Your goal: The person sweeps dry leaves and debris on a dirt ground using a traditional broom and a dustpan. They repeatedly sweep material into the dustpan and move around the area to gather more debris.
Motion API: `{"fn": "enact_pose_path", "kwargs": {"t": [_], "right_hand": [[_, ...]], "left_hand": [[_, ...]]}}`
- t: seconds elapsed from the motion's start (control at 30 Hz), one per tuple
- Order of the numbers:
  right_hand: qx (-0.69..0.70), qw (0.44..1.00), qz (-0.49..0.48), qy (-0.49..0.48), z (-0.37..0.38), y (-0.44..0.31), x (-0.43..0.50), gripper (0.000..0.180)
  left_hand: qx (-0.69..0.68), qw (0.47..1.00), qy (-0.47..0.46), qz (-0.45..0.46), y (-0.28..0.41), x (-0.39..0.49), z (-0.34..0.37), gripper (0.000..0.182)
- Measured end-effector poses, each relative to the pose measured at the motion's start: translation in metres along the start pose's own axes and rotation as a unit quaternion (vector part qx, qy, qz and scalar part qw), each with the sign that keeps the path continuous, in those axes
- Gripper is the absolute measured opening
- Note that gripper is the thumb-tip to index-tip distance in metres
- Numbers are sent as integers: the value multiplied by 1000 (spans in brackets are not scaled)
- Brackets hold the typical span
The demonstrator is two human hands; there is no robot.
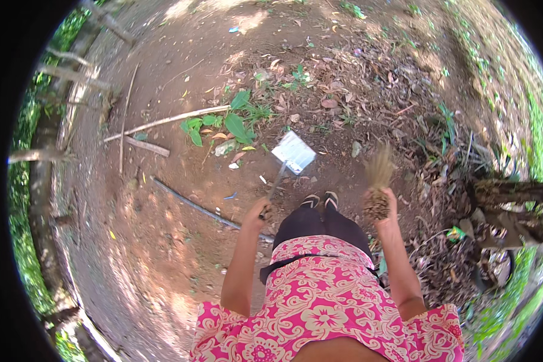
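My left hand is closed around the dark end of a thin handle, which leads up to a whitish, flat square dustpan. The pan hangs or rests in front of my sandalled feet; which of the two I cannot tell. On the other side, my right hand grips a bundled stick broom near its bound butt end. The broom's thin bristles point away from me and are blurred. Bare soil with scattered leaves lies below both tools.
Dry leaves cover the ground ahead and right. At left lie a dark pipe and a long pale stick, near green broad-leaved plants. Weathered wood juts in at right. Posts stand far left.
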State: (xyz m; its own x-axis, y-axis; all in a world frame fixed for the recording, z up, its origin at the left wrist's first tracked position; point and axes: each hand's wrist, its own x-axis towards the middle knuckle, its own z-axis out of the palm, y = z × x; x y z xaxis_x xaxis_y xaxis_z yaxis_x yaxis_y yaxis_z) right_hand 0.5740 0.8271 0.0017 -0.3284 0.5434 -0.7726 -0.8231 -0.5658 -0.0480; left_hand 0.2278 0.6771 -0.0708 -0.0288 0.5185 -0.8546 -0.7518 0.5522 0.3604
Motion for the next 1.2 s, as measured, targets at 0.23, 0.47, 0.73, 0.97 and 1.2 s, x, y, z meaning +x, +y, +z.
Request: {"fn": "enact_pose_path", "kwargs": {"t": [0.23,0.47,0.73,0.97,1.2], "right_hand": [[-184,964,190,-7,34,19,32,24],[-321,912,256,-21,31,63,83,21],[-359,810,461,-52,-26,150,93,21],[-508,764,393,-55,-4,122,169,22],[-615,732,292,-25,20,153,114,61]], "left_hand": [[-161,984,67,43,-48,-73,-31,27],[-409,907,77,68,-94,-131,-77,29],[-411,888,116,168,-122,-164,-122,17],[-405,879,181,175,-128,-178,-132,5],[-500,833,157,178,-159,-173,-134,8]]}}
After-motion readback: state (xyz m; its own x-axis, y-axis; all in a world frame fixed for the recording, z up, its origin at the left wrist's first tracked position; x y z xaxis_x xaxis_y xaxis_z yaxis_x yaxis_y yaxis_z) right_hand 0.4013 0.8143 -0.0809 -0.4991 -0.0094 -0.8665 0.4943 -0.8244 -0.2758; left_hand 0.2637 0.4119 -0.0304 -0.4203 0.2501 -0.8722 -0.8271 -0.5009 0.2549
